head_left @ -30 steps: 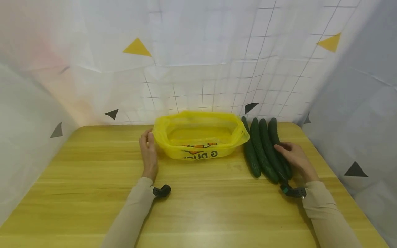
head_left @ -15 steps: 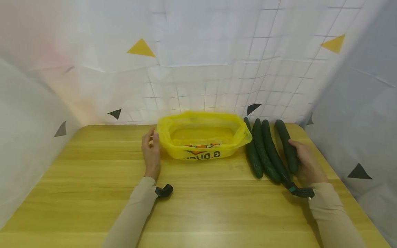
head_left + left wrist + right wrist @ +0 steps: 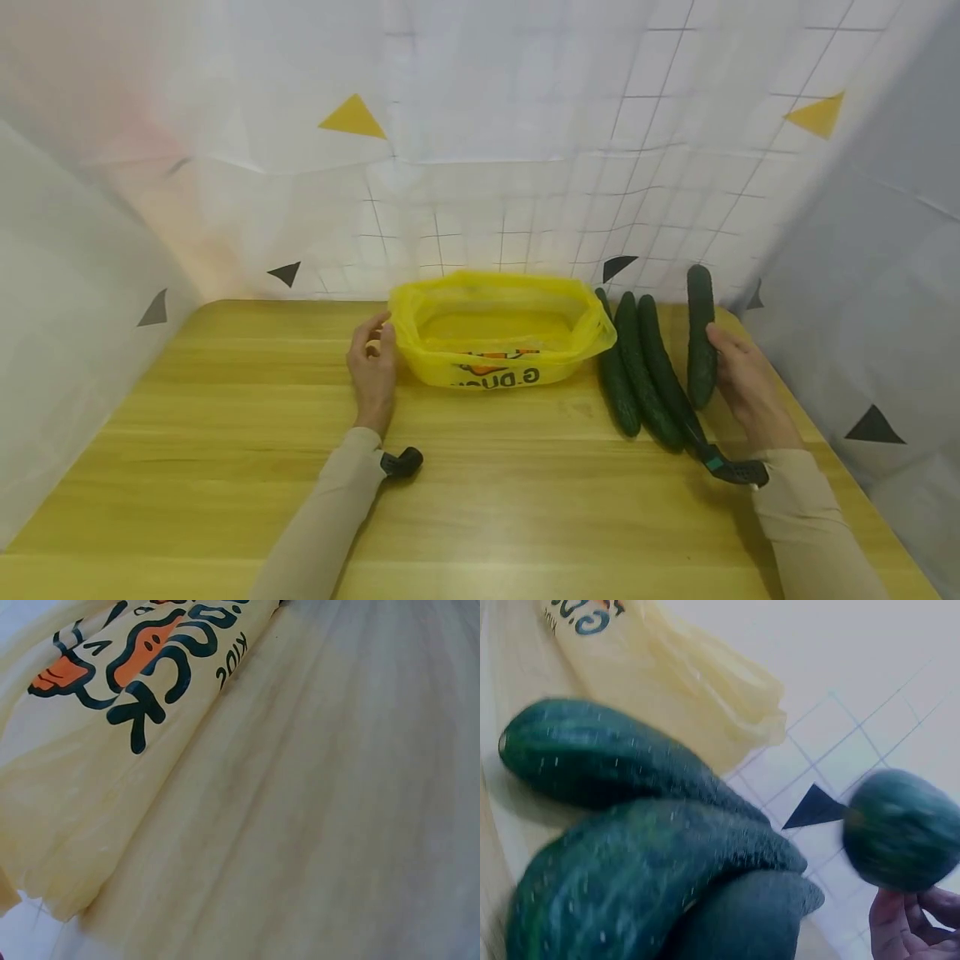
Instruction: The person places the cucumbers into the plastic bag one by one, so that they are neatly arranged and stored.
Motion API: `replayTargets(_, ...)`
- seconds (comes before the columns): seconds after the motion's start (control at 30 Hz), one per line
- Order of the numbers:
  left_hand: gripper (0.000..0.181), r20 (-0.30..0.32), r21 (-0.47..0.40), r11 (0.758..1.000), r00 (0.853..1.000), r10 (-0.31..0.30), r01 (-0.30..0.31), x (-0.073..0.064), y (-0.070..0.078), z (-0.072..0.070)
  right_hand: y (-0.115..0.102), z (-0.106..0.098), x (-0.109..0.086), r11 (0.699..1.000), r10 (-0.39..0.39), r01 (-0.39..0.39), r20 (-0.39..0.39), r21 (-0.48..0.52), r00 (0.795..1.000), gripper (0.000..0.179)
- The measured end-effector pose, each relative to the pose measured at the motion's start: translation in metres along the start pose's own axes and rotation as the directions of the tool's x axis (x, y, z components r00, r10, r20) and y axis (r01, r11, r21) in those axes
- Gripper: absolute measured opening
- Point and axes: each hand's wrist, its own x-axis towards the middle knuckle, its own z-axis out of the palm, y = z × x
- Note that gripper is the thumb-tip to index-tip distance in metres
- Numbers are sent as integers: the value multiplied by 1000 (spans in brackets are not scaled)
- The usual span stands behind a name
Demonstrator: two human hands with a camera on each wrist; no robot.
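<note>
My right hand (image 3: pixel 752 385) grips a dark green cucumber (image 3: pixel 701 337) round its side and holds it up off the table, nearly upright in the head view. In the right wrist view that cucumber (image 3: pixel 901 831) shows end-on, with fingertips (image 3: pixel 889 919) under it. Three more cucumbers lie side by side just left of it, among them the leftmost cucumber (image 3: pixel 618 383). A yellow plastic bag (image 3: pixel 495 375) with a duck print stands with its mouth spread wide. At the bag's left end, my left hand (image 3: pixel 372 375) rests against it with bent fingers; whether they pinch the plastic is unclear.
The wooden table (image 3: pixel 525 492) runs back to a white sheet (image 3: pixel 480 108) with grid lines and triangles. Grey-white side sheets stand left and right. Each wrist wears a small black camera, such as the left camera (image 3: pixel 402 462).
My right hand has taken the rightmost cucumber away from the other three, moved it right and lifted it off the table. My left hand stays at the bag's left end.
</note>
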Motion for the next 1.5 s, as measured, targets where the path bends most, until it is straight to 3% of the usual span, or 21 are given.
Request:
replayTargets(0.13, 25, -28, 9, 1000, 999, 21, -20, 1, -8, 1, -5, 7, -3, 986, 1, 2, 17, -166, 1000, 71)
replayTargets(0.2, 25, -38, 5, 1000, 999, 23, -23, 0, -7, 2, -7, 11, -4, 977, -7, 12, 24, -212, 1000, 81)
replayTargets(0.43, 25, -44, -15, 1000, 999, 0, 0, -1, -6, 3, -2, 17, -4, 985, -164, 167, 63, -36, 984, 53)
replayTargets(0.53, 25, -39, -31, 999, 999, -19, 18, 0, -6, 3, -1, 19, -5, 981, -194, 195, 61, -10, 979, 54)
replayTargets(0.67, 25, -33, -34, 998, 998, -48, 47, -1, -1, 3, -3, 25, -6, 983, -161, 162, 22, -90, 987, 69)
replayTargets(0.8, 26, -26, -16, 998, 998, -57, 56, -5, 16, 2, -8, 31, -9, 975, -108, 102, -18, -196, 994, 74)
replayTargets(0.9, 26, -30, -15, 998, 998, -54, 53, -7, 26, 2, -9, 36, -9, 969, -112, 105, -18, -225, 994, 72)
replayTargets(1.17, 27, -67, -52, 997, 996, -56, 52, 0, -1, 3, -11, 47, -11, 955, -220, 212, -17, -209, 975, 52)
replayTargets(1.3, 29, -88, -64, 997, 995, -48, 42, 1, -6, 3, -11, 52, -11, 954, -254, 253, 16, -163, 967, 45)
replayTargets(1.5, 31, -75, -77, 996, 995, -58, 52, 1, -8, 5, -11, 59, -12, 949, -285, 285, 18, -138, 958, 50)
